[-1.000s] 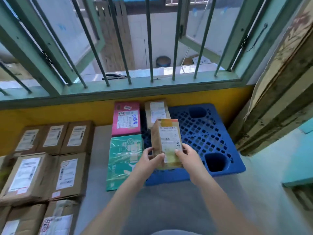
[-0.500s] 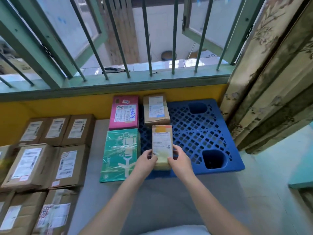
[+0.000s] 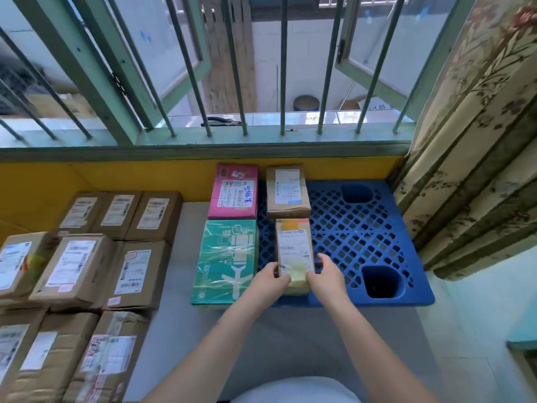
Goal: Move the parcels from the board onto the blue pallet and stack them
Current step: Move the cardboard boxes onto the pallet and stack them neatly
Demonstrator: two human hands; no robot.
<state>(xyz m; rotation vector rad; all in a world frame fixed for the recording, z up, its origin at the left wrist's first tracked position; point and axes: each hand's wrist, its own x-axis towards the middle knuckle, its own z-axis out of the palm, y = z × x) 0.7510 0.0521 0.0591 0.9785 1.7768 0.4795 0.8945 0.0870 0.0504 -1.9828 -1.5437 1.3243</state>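
Head view: both hands are on the narrow brown parcel (image 3: 294, 251), which lies flat on the blue pallet (image 3: 363, 228) at its near edge, just in front of a squat brown parcel (image 3: 287, 191) and beside a green film-wrapped parcel (image 3: 226, 261). The left hand (image 3: 268, 282) has its fingers curled round the near left corner; the right hand (image 3: 327, 276) pinches the near right corner, thumb on top — neither is spread flat. A pink parcel (image 3: 234, 191) sits behind the green one, against the yellow wall.

The parcel looks light: small, and managed at its end by fingertips alone. Its cardboard should be stiff enough to keep its shape, though the tape and glossy label on top could be slick, so the long side walls seem the surer place to take hold, one hand each side. Nothing suggests fragile contents, but that cannot be told from here.

To the left, the remaining brown parcels (image 3: 78, 257) are packed tight, touching, on what seems to be the board. The larger ones probably weigh more — best lifted with both hands under opposite ends. The green parcel's film may slide under a box stacked on it.
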